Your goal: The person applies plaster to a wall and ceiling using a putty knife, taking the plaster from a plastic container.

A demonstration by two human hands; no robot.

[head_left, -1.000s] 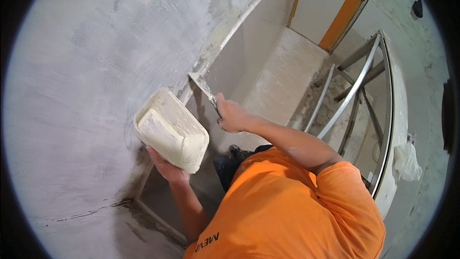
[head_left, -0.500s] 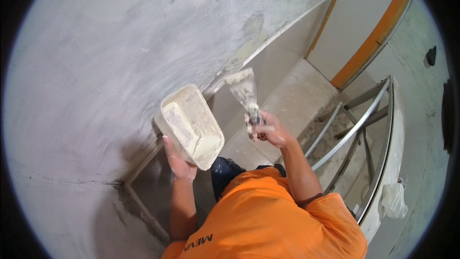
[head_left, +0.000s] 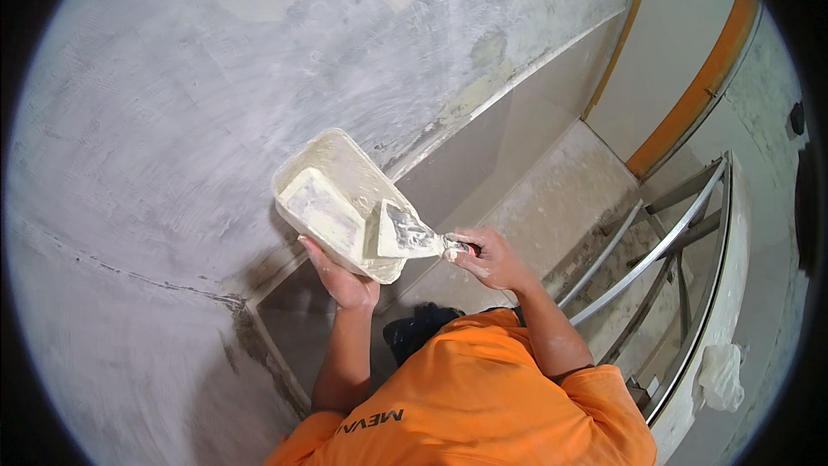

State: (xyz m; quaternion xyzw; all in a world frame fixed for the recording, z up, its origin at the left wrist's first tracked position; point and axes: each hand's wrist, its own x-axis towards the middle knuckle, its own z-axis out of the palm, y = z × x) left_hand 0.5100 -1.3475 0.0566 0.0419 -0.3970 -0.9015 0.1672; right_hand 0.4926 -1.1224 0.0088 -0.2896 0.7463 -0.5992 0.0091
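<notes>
My left hand [head_left: 347, 281] supports a white plastic tub [head_left: 332, 151] from below and the side, its thumb along the wall. Pale filler paste coats the inside of the tub, thickest at the end nearest me. In my right hand [head_left: 492, 259] is a putty knife [head_left: 409, 231], fingers wrapped round its dark handle. The knife's wide blade, smeared with paste, lies inside the near right end of the tub. Whether the blade's edge touches the paste I cannot tell.
A grey, patchily plastered wall [head_left: 172, 103] rises on the left, above a band of glossy tiles [head_left: 448, 173]. To the right stands a metal frame [head_left: 655, 250] with crossing bars beside a curved panel edge. A crumpled white plastic bag [head_left: 721, 377] hangs there. An orange door frame [head_left: 703, 78] is at the back.
My right hand has brought the putty knife down and left, from upright beside the tub to its blade inside it. The view has shifted slightly.
</notes>
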